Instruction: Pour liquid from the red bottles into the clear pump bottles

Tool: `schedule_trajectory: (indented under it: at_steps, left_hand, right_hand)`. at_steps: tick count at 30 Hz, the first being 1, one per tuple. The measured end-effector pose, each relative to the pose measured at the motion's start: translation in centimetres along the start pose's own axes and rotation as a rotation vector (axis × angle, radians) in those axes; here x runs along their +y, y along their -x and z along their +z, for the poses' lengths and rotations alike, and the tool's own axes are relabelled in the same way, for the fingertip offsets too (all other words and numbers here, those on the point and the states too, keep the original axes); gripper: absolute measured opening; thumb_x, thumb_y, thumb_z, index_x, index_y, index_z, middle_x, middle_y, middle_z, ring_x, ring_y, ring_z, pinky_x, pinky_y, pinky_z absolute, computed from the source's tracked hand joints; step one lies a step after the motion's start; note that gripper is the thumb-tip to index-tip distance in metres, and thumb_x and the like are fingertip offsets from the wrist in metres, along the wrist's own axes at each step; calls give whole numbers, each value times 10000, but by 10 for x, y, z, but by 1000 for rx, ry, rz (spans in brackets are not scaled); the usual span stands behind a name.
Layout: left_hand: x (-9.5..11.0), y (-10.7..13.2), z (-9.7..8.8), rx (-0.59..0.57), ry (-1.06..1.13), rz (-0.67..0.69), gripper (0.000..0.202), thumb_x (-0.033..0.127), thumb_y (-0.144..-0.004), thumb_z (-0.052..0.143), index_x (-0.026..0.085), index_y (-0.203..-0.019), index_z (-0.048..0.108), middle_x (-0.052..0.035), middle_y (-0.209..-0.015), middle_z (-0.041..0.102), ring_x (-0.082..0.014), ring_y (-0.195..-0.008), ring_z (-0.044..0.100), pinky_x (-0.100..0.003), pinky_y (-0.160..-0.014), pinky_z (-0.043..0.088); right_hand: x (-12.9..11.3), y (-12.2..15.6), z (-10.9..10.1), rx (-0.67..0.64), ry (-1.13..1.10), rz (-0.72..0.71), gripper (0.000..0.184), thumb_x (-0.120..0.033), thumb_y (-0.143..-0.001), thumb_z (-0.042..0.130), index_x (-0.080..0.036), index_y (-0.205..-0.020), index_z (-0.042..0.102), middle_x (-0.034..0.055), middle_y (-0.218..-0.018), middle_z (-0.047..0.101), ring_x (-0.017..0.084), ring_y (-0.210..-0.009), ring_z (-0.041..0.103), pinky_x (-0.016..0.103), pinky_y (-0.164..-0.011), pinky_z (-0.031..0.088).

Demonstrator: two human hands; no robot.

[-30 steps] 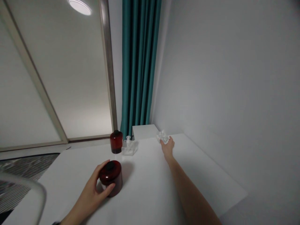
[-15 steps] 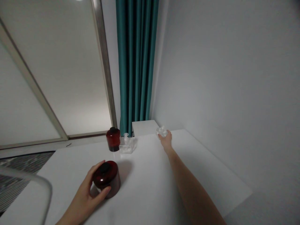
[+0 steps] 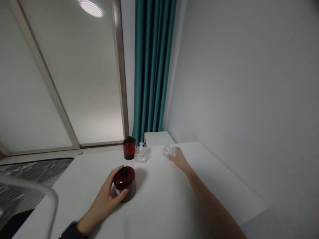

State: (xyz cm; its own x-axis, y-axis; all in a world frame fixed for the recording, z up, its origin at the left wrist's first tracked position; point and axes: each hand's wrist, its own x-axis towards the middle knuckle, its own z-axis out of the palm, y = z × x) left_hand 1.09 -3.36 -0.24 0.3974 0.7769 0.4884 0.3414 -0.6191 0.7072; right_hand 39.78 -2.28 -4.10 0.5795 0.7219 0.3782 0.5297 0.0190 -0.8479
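My left hand (image 3: 107, 196) is wrapped around a dark red glass jar (image 3: 129, 191) with a black knob on top, standing upright on the white table (image 3: 159, 202). The thumb presses the near side and the fingers reach round the far left. Farther off to the right, my right hand (image 3: 180, 160) grips a clear glass bottle (image 3: 168, 150), which looks tilted; its exact shape is blurred. Behind the jar stand a taller red glass bottle (image 3: 129, 148) with a black top and, beside it, a clear square bottle (image 3: 142, 154) with a flared neck.
A white box-like cabinet (image 3: 157, 137) adjoins the table's far end. Behind it hangs a green curtain (image 3: 154, 66), and a plain wall (image 3: 236, 99) runs along the right. At the lower left, a pale curved tube (image 3: 51, 196) crosses in front.
My right hand has brought the clear glass bottle a little nearer and leftward from the far end. My left hand stays around the red jar. The view has tilted up and turned left.
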Motion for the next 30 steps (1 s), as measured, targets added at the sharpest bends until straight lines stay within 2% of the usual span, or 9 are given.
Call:
schedule_trajectory:
  at_steps: [2,4,11,17,20,25,30]
  left_hand:
    - [3,0,0,-11,16,-2,628,355,-806,662,219,-1383,453,-134,-1359,594,-335,-1250,590,-525,-1083,464]
    - [6,-1,0,-16,31,-14,620,338,-813,655,209,-1382,443,-140,-1361,589,-331,-1256,584,-529,-1095,450]
    - [11,-3,-1,19,83,-8,591,335,-827,651,203,-1367,449,-135,-1354,575,-310,-1268,563,-502,-1112,433]
    - [6,-4,-3,60,88,-4,591,294,-826,657,197,-1367,439,-139,-1365,564,-309,-1279,547,-508,-1122,411]
    - [4,-5,-4,70,84,-5,594,282,-831,650,190,-1373,425,-143,-1366,558,-307,-1281,540,-510,-1122,406]
    - [4,-6,-7,66,87,17,603,252,-815,650,177,-1370,425,-148,-1349,558,-311,-1267,543,-511,-1121,399]
    - [7,-6,-7,48,98,31,600,251,-819,647,180,-1371,421,-149,-1346,554,-311,-1263,542,-510,-1103,418]
  right_hand:
    - [-10,16,-3,-119,-27,-7,453,-305,-721,813,-160,-1107,626,62,-996,698,245,-893,673,383,-771,573]
    - [-22,33,-7,-223,-57,-18,499,-284,-666,809,-176,-1110,609,49,-967,703,245,-870,674,360,-727,569]
    - [-60,83,-16,-530,-112,-41,560,-185,-640,757,-183,-1165,565,30,-987,699,232,-923,663,371,-823,537]
    - [-93,123,-11,-803,-157,-14,597,-161,-700,713,-219,-1258,510,47,-1076,655,172,-802,636,258,-625,525]
    - [-105,137,-4,-907,-197,17,658,-131,-701,692,-226,-1309,459,73,-1167,614,185,-892,623,265,-670,533]
    - [-111,135,2,-937,-172,-10,729,-114,-695,691,-221,-1368,434,101,-1258,590,238,-1037,602,347,-825,539]
    - [-99,116,16,-817,-119,-75,810,-137,-696,726,-235,-1429,395,101,-1327,589,277,-1179,579,475,-1034,445]
